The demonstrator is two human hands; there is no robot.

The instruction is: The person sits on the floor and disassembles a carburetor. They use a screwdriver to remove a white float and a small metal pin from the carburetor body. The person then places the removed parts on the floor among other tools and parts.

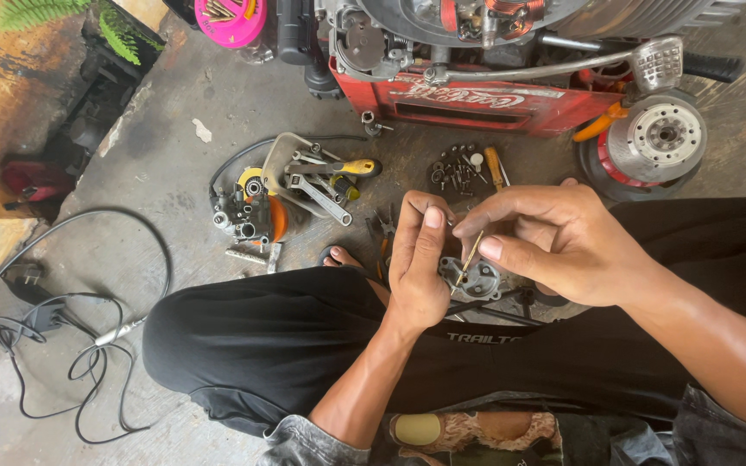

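So, two hands in the shot, both the person's own, and between them one thin brass-coloured needle or rod [469, 260]. It was slim, straight and tilted, top end up near the fingertips and lower end pointing down-left toward the palm of the other hand. Looked like a small jet needle, but too small to say for sure.

The right hand [554, 246] had thumb and forefinger pressed together on the upper end of that needle, so the needle hung just below the pinch. The left hand [419, 259] was upright with its fingers curled in around something small at the fingertips; what exactly it gripped was hidden, so I couldn't tell. The needle's lower tip sat right beside the left palm, maybe touching.

Right under both hands lay one round grey metal cover [477, 280] with holes, on the concrete floor [166, 164].

Counting the rest: one yellow-handled screwdriver [347, 167], one open-end wrench [321, 197], one orange-handled tool [494, 166] beside a little pile of screws and small parts [455, 168], one carburettor-like lump [243, 216] with an orange piece next to it, one red crate [477, 103] holding up an engine [442, 26], one clutch-like disc [662, 138], one pink tub [230, 19] of bits, and a black cable [88, 345] looped off to the side. Both knees were in black trousers [261, 336].
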